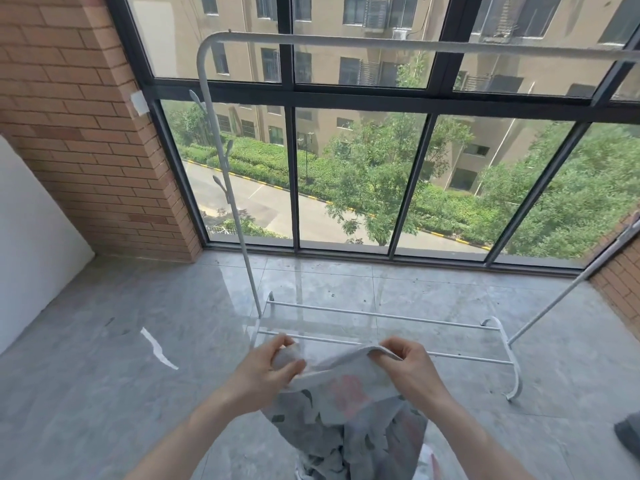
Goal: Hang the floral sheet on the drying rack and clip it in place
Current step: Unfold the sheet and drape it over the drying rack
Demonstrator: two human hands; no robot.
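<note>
nearest us the floral sheet [349,407] hangs bunched low, well short of the drying rack [381,41]. our left hand [273,365] and right hand [407,363] pinch its top edge. hanging and clipping remain; we see no clips.

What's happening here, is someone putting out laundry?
Yes. A person stands in front of a white drying rack by a big window and holds a floral sheet with both hands. The left hand grips a bunched corner and the right hand pinches the top edge, while the rest of the sheet hangs down below. The rack's top bar is bare, so the sheet is not yet hung, and no clips show in the picture.
</note>
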